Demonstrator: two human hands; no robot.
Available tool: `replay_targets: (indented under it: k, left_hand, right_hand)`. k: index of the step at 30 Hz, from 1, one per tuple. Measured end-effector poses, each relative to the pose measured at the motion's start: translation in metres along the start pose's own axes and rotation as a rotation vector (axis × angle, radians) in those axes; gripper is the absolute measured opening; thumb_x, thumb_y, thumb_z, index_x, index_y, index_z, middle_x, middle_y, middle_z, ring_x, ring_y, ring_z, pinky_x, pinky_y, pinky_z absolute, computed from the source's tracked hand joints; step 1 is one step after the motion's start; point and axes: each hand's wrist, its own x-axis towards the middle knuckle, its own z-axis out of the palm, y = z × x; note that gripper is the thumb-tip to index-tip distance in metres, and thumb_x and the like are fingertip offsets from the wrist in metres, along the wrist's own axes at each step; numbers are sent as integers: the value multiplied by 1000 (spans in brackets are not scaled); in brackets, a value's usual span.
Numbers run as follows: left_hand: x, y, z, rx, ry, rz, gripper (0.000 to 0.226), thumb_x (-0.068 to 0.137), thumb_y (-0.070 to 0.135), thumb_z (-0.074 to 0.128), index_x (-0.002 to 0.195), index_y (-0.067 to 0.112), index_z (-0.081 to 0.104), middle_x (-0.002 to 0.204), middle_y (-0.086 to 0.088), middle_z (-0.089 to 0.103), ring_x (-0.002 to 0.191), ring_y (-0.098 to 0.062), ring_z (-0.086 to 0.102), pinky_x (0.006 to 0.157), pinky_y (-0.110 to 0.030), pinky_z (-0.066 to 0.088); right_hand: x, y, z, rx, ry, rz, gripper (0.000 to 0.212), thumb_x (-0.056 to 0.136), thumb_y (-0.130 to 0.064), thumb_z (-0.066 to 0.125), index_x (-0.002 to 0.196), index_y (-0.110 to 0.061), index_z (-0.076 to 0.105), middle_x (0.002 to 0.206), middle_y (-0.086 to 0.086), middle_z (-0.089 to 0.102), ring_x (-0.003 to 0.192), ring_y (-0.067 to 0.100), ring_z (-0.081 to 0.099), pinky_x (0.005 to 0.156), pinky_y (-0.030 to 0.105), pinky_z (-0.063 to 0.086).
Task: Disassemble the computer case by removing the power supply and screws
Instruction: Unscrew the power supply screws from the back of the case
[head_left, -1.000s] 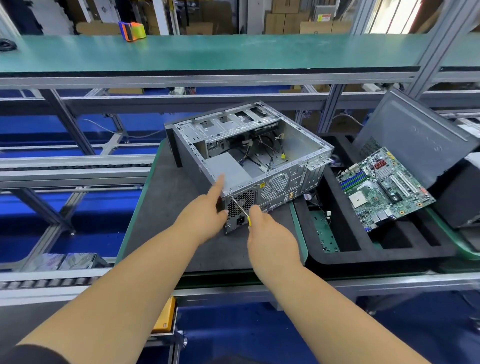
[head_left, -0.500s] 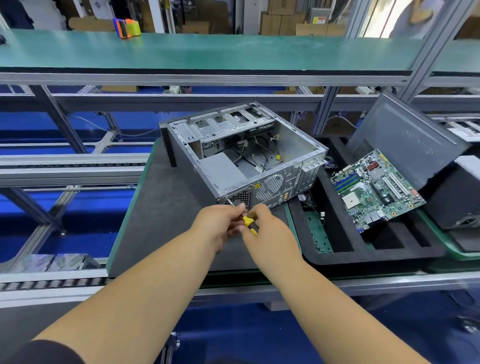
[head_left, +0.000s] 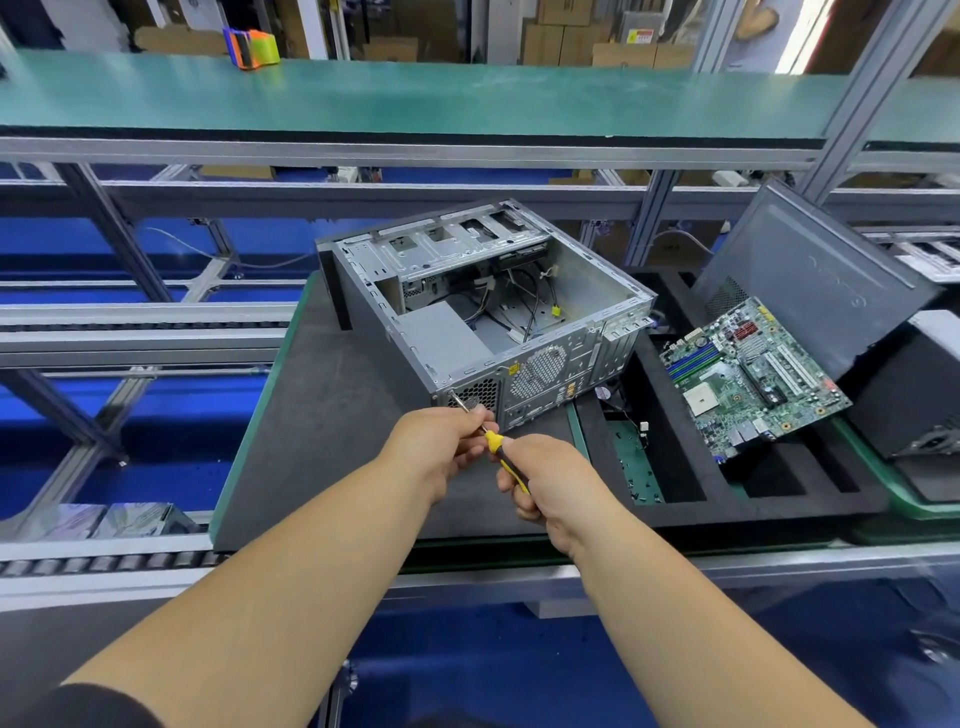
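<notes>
An open grey computer case (head_left: 587, 291) lies on its side on a dark foam mat (head_left: 322, 431). The grey power supply (head_left: 441, 338) sits in its near left corner, its vent grille facing me. My right hand (head_left: 550, 483) grips the yellow-and-black handle of a screwdriver (head_left: 493, 444). The metal shaft runs up-left to the case's rear panel near the grille. My left hand (head_left: 441, 447) pinches the shaft just in front of the handle.
A black foam tray (head_left: 753, 499) to the right holds a green motherboard (head_left: 748, 374). A dark side panel (head_left: 810, 280) leans behind it. A green shelf (head_left: 415, 98) spans above, with an orange-and-green object (head_left: 252, 47) on it. Roller rails run on the left.
My left hand left the top of the power supply and came down to the screwdriver shaft. The screwdriver tip moved to the panel's left edge. The view shifted closer.
</notes>
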Motion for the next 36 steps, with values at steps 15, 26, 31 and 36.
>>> replay_targets:
  k: [15, 26, 31, 36]
  left_hand:
    - [-1, 2, -9, -87, -30, -124, 20, 90, 24, 67, 74, 12, 68, 64, 1, 68, 53, -9, 61, 48, -18, 48]
    - [7, 0, -1, -62, 56, -24, 15, 93, 12, 63, 80, 5, 67, 59, 1, 67, 37, -4, 51, 43, -13, 45]
    - [8, -3, -3, -84, 31, -31, 12, 93, 12, 62, 85, 6, 68, 71, -3, 68, 44, -6, 55, 52, -17, 48]
    - [7, 0, -8, -129, -5, -94, 13, 92, 20, 65, 91, 8, 68, 78, -3, 70, 66, -12, 65, 56, -17, 53]
  right_hand:
    - [-20, -2, 25, -1109, 391, -552, 21, 96, -30, 51, 111, -25, 37, 99, -3, 59, 79, 23, 56, 51, 29, 27]
    - [-8, -4, 4, 96, -85, 121, 44, 102, -44, 41, 84, -11, 64, 55, 3, 57, 41, 13, 34, 46, 23, 25]
    - [-4, -2, 3, 260, -153, 164, 42, 105, -32, 37, 83, -7, 63, 48, -1, 48, 34, 12, 27, 38, 19, 22]
    - [0, 2, 10, 79, -10, 143, 38, 103, -36, 42, 84, -12, 65, 46, -4, 45, 37, 10, 28, 39, 21, 22]
